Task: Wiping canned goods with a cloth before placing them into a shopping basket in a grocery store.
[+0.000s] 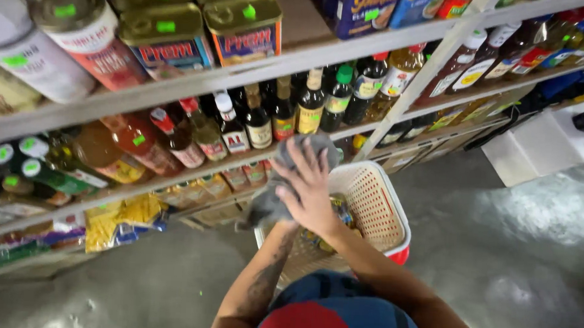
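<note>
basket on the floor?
No. The cream and red basket is carried up near the shelves, over the left forearm, while the right hand presses a grey cloth.

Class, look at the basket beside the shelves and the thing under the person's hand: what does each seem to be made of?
Basket: likely plastic, matt cream with a red base, shown by its moulded lattice of holes. Grey cloth under the right hand: soft fabric, matt, folding and draping limply.
</note>
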